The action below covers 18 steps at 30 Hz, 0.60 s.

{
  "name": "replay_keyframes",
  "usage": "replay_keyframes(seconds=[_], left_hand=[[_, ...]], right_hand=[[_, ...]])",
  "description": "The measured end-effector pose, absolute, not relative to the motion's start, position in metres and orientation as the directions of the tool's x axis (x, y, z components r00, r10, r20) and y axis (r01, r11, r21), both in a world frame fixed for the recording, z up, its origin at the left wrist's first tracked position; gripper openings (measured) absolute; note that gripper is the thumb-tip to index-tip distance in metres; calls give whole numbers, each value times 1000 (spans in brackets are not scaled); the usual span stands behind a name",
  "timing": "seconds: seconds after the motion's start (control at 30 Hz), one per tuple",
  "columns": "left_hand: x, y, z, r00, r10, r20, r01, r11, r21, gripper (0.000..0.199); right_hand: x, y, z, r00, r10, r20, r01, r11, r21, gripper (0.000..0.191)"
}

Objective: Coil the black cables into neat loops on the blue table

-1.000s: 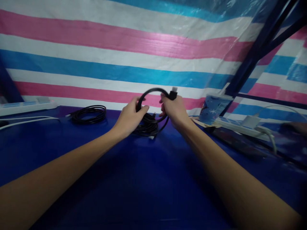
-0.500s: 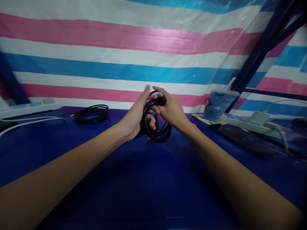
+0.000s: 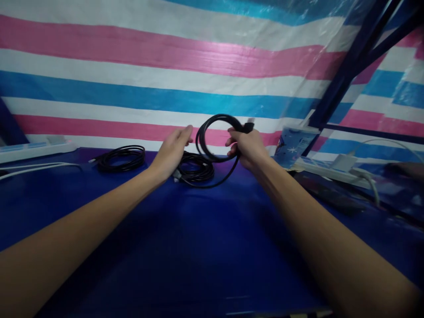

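Right hand is clamped on the plug end of a thin black rubber cable, holding one raised loop at frame centre; the remaining turns lie coiled on the dark blue tabletop. Left hand is spread open, just beside the loop, gripping nothing.

Risk: with only one hand gripping, the raised loop could spring loose and tangle with the coil beneath.

Surroundings: a second coiled black cable left of centre; a white power strip at far left; another white power strip with charger at right, near the right forearm, liable to snag.
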State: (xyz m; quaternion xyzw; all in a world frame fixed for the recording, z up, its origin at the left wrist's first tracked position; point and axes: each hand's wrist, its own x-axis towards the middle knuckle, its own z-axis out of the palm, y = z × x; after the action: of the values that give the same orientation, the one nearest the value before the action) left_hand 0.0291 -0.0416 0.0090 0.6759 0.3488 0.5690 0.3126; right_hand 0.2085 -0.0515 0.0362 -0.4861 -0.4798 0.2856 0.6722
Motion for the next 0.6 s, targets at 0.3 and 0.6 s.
replay_keyframes(seconds=[0.3, 0.6], left_hand=[[45, -57, -4, 351, 928, 126, -279, -25, 960, 51], [57, -78, -1, 462, 852, 244, -403, -43, 914, 31]], right_hand=[[207, -46, 34, 436, 868, 236, -90, 303, -949, 18], [193, -35, 8, 334, 798, 501, 439, 339, -832, 5]])
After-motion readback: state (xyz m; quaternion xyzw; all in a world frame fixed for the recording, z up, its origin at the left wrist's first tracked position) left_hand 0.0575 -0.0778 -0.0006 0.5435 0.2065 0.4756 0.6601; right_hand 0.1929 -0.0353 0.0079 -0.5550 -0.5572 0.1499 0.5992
